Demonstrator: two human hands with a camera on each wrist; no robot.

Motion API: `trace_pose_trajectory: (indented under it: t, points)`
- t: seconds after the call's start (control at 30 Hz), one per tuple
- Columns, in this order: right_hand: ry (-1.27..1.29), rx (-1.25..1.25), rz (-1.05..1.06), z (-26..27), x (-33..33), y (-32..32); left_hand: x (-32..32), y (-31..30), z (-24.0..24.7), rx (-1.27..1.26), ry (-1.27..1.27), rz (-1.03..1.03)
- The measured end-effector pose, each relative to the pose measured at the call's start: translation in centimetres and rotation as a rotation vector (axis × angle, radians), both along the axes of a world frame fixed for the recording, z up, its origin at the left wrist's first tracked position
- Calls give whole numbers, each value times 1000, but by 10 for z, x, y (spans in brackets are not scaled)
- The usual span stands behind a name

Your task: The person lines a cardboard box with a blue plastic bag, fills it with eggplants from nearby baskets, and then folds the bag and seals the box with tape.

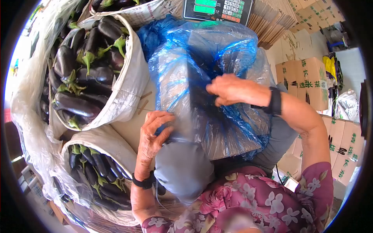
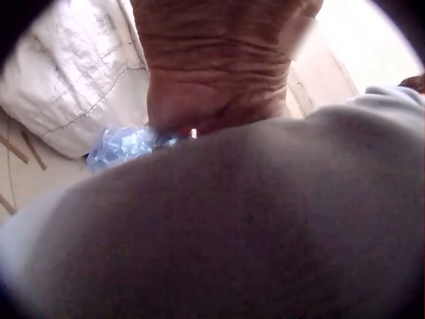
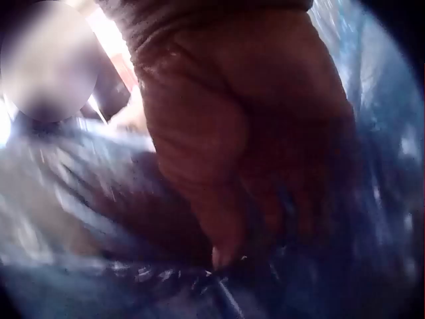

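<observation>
A blue translucent plastic bag (image 1: 244, 112) lines a cardboard box and drapes over its sides; dark shapes show through the film inside. At the box's left edge, the left hand (image 1: 152, 132) grips the film with curled fingers and thumb. The right hand (image 1: 232, 90) is over the middle of the box, fingers bent down into the film. The right wrist view has that hand (image 3: 246, 133) with thumb and fingers pointing down at the blue film (image 3: 385, 199), fingertips partly hidden. A grey sleeve or knee covers much of the left wrist view, hiding the left fingers.
White sacks of eggplants (image 1: 87, 75) stand on the left, one more (image 1: 103, 171) below. A scale (image 1: 217, 9) is beyond the box, beside stacked flat cardboard (image 1: 272, 21). Printed cartons (image 1: 305, 83) stand on the right. Small sticks (image 1: 143, 105) lie on the floor.
</observation>
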State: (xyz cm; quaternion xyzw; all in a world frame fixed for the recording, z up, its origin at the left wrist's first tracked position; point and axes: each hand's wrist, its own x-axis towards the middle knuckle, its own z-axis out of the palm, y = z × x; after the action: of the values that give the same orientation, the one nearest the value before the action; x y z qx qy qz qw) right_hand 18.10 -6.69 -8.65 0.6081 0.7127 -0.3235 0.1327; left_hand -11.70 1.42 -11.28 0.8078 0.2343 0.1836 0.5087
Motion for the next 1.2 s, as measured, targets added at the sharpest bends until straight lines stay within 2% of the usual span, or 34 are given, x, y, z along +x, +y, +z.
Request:
trace_pose_trajectory:
  t: [0.07, 0.1, 0.17, 0.2, 0.23, 0.3, 0.37, 0.4, 0.43, 0.5, 0.53, 0.57, 0.63, 0.67, 0.73, 0.77, 0.83, 0.87, 0.9, 0.97, 1.0, 1.07, 1.1, 1.13, 1.17, 1.2]
  points:
    - [-146, -200, 202, -55, -2, -27, -4, -9, -5, -66, -25, 78]
    - [-228, -257, 339, -59, -10, -33, -6, -12, -8, -138, -59, 137]
    - [-163, -251, 281, -74, -14, -25, -19, -26, -10, -142, -65, 204]
    - [-103, -239, 222, -72, -20, -18, -25, -34, -10, -255, -72, 350]
    - [-101, -223, 248, -66, -19, -18, -33, -37, -11, -350, -83, 504]
    - [143, 417, 298, -51, -8, -21, -62, -49, -39, -186, -36, 652]
    - [243, 267, 186, -27, -9, -13, -85, -68, -42, -196, 29, 709]
    - [-151, 50, 156, -42, -16, -7, -94, -80, -48, -147, 61, 722]
    - [-48, 131, 202, -32, -13, -8, -102, -92, -54, -102, 91, 729]
    - [0, -95, 191, -8, -33, -3, -117, -116, -65, -119, 194, 727]
    - [-49, -229, 233, -30, -28, -10, -122, -130, -76, -204, 209, 738]
    - [-70, -340, 288, -50, -29, -22, -129, -146, -104, -220, 345, 660]
    - [106, -159, 257, -30, -51, -41, -135, -176, -144, -268, 412, 625]
    - [108, -153, 274, -33, -53, -45, -142, -189, -165, -264, 413, 643]
    - [445, 191, 346, -42, -51, -56, -162, -217, -206, -172, 395, 540]
    - [449, 189, 353, -34, -54, -55, -173, -230, -227, -174, 398, 547]
    - [56, -12, 277, 2, -54, -45, -184, -242, -251, -308, 477, 569]
    - [-60, 67, 263, 14, -55, -46, -188, -249, -253, -309, 474, 576]
    - [-62, 66, 270, 27, -55, -47, -191, -254, -244, -355, 450, 614]
    - [-12, 119, 77, 51, -55, -46, -194, -263, -224, -401, 426, 665]
    - [-7, 121, 87, 63, -60, -45, -195, -266, -213, -395, 439, 688]
    - [166, 67, -124, 87, -75, -48, -195, -268, -182, -387, 453, 715]
    - [169, 71, -119, 97, -80, -49, -192, -265, -162, -247, 453, 762]
    - [259, -36, -162, 105, -85, -50, -190, -263, -142, -106, 452, 805]
    - [346, -145, -204, 108, -88, -52, -189, -257, -117, -104, 453, 809]
    - [369, -204, -201, 107, -86, -57, -190, -248, -91, 112, 421, 820]
